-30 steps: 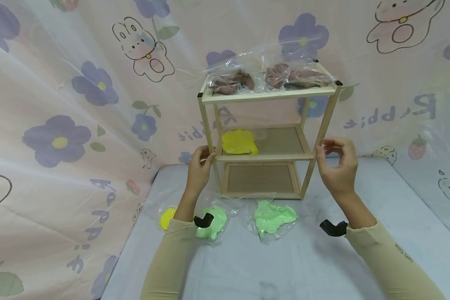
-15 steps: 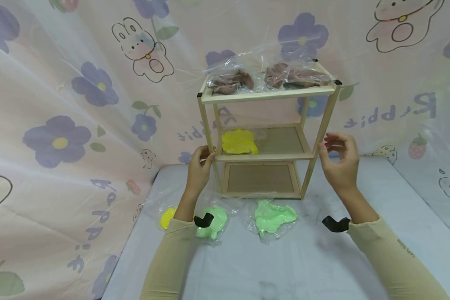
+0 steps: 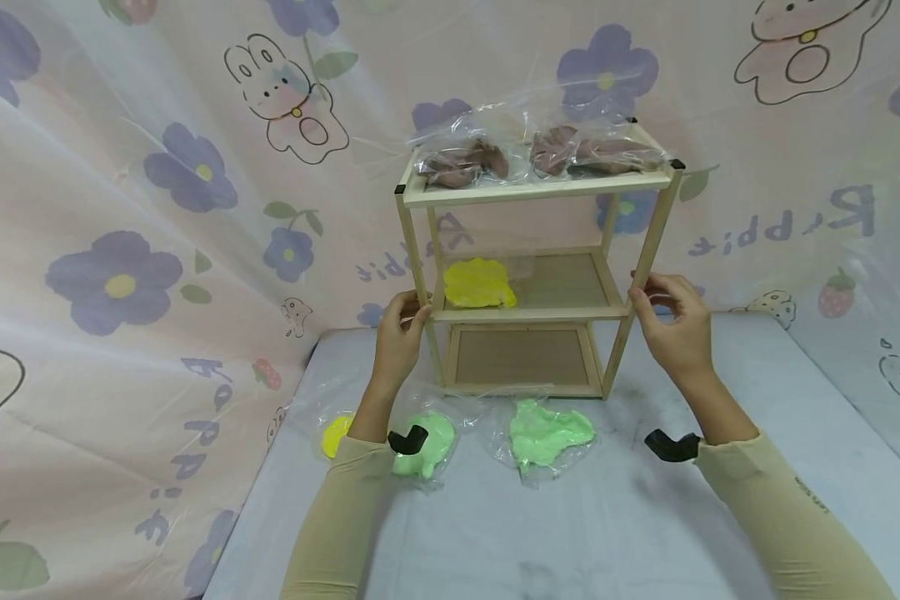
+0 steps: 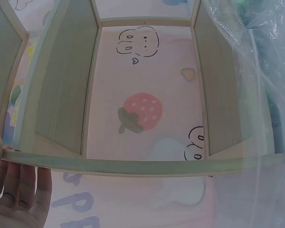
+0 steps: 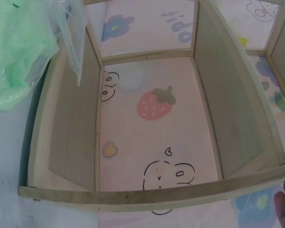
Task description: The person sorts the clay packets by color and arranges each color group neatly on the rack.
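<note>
Wooden three-tier shelf (image 3: 536, 312) on a grey table (image 3: 607, 533)

Two bags of brown clay (image 3: 540, 156) lie on the top tier, a yellow clay bag (image 3: 478, 283) on the middle; two green clay bags (image 3: 547, 433) and another yellow one (image 3: 334, 435) lie on the table.

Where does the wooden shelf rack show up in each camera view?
Head: wooden shelf rack stands centre, at the back of the table, left hand and right hand on its front posts.
Left wrist: its frame fills the picture, seen from the side.
Right wrist: its frame fills the picture.
Shared landmark: the strawberry print seen through the frame in both wrist views.
</note>
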A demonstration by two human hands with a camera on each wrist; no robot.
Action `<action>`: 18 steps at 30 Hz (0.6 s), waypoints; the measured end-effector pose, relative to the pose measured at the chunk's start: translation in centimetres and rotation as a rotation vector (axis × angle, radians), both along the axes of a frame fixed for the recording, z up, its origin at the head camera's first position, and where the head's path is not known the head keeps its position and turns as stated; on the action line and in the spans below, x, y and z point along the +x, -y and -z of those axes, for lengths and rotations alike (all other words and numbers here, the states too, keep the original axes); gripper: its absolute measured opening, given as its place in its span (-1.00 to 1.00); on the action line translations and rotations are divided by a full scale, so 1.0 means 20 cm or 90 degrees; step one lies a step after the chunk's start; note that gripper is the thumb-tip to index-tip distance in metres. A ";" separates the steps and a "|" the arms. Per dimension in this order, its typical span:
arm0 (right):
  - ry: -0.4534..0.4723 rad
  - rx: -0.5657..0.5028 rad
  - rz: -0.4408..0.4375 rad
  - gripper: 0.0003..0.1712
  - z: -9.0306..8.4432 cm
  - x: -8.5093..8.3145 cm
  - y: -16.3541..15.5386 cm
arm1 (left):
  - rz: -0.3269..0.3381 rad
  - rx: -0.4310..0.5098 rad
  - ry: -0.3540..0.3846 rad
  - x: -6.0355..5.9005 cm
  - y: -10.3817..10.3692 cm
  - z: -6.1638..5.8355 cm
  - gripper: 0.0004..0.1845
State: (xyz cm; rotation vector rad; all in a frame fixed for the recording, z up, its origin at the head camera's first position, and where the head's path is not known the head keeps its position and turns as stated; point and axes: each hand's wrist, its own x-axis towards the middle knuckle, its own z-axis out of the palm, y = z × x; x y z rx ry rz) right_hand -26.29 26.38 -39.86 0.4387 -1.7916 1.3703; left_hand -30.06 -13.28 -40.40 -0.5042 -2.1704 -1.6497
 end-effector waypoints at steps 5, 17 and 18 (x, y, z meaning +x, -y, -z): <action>0.014 -0.004 -0.017 -0.74 0.02 -0.01 -0.01 | 0.007 -0.003 0.011 0.00 0.02 -0.01 -0.60; 0.026 0.015 -0.001 -0.71 0.02 0.01 0.00 | 0.024 -0.046 0.028 0.06 0.12 0.01 -0.59; 0.024 0.016 0.002 -0.70 0.02 0.01 0.00 | 0.024 -0.050 0.028 0.07 0.14 0.02 -0.60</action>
